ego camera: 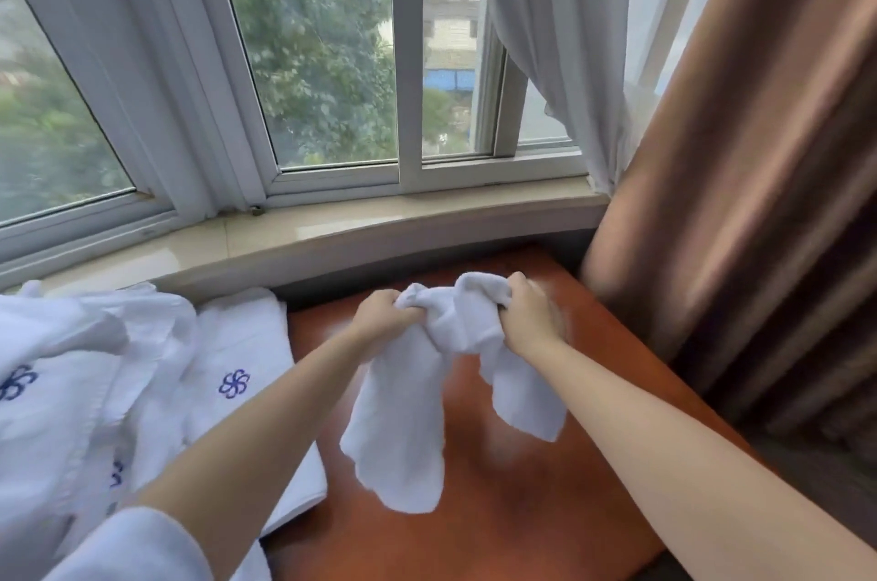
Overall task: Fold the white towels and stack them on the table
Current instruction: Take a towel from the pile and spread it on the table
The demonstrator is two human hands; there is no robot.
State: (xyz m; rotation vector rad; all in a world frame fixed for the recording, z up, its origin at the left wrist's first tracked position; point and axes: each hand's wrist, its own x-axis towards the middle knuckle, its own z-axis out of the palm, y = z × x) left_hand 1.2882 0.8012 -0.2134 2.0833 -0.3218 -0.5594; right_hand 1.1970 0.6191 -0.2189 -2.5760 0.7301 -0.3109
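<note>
Stood wide across the back: a curved window (332, 58) over a pale sill (379, 224), with a sheer white curtain (545, 34) and a heavy brown drape (759, 153) crowding the right edge of the table (545, 485). Showed bare reddish wood from the middle to the right rim, open beneath and around the arms. Lay heaped at the left, a rumpled pile of white towels (61, 390) with blue flower marks, spilling onto a flat folded towel (247, 371) that reached the table's left part. Hung above the wood, mid-table, the small white towel (403, 428), bunched at the top, two loose ends dangling, lower end blurred. Clenched tight on the bunched top at its left, left hand (384, 314), fingers curled round cloth. Gripped likewise at its right, right hand (527, 319), knuckles up, close beside the other.
</note>
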